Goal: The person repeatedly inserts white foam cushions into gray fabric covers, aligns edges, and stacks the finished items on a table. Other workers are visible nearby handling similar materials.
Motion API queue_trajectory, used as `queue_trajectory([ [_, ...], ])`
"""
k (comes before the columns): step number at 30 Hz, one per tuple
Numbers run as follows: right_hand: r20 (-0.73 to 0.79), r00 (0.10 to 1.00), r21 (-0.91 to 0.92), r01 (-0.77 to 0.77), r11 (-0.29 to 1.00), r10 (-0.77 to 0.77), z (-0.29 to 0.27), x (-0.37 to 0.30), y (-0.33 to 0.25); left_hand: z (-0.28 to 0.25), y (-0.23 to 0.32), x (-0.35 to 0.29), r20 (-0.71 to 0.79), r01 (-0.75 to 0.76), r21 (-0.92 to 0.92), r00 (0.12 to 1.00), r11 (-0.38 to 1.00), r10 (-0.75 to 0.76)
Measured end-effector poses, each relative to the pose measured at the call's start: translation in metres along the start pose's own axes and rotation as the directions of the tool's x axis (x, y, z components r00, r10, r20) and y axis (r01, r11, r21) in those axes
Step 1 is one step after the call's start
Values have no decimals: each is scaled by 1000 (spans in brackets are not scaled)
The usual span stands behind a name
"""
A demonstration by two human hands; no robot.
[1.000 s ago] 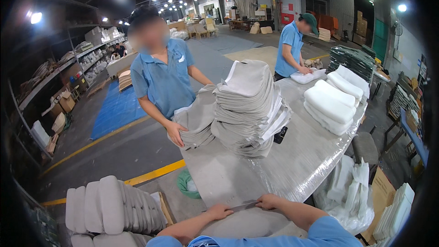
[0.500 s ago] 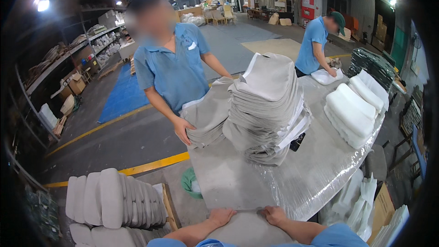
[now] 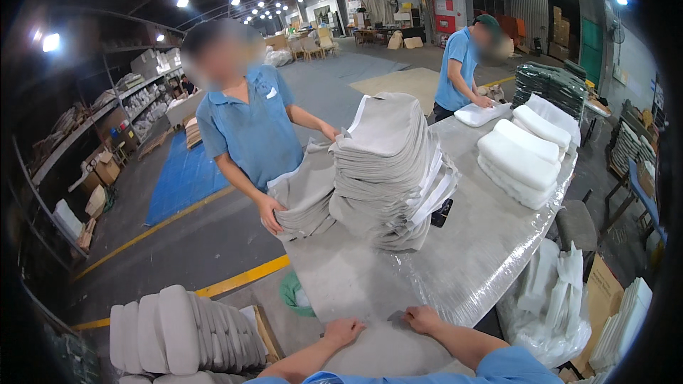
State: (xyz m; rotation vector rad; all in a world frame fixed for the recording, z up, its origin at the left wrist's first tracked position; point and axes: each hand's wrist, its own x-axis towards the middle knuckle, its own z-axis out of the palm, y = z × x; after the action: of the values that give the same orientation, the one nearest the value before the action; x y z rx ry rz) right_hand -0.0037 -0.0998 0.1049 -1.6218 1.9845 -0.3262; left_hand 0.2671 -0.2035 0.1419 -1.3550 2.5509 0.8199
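Observation:
At the near edge of the table, my left hand and my right hand are curled closed on the far edge of a grey fabric cushion cover. The cover spreads between my forearms toward my body. My fingertips are partly hidden. Beyond my hands rises a tall stack of grey covers with white edges. A lower stack of grey covers leans beside it; a co-worker across the table has one hand on its side and the other hand by the tall stack.
Grey cushions stand in rows at lower left, near a green bag. White pads lie on the table's right, a black phone-like object by the stack. Another co-worker handles a white pad. Plastic-wrapped white pieces sit at right.
My view has tilted and shifted, so the table and stacks appear further left. My hands stay at the cover's edge. The co-worker's hands remain at the grey stacks.

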Motion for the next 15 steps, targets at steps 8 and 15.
queue_trajectory([
  [8,191,963,-40,-186,982,190,-74,-35,37,-38,-79,-83,85,197,69,976,978,-202],
  [15,604,668,305,-697,649,434,-58,-98,74,-12,-84,-83,336,392,-383,903,836,-269],
])
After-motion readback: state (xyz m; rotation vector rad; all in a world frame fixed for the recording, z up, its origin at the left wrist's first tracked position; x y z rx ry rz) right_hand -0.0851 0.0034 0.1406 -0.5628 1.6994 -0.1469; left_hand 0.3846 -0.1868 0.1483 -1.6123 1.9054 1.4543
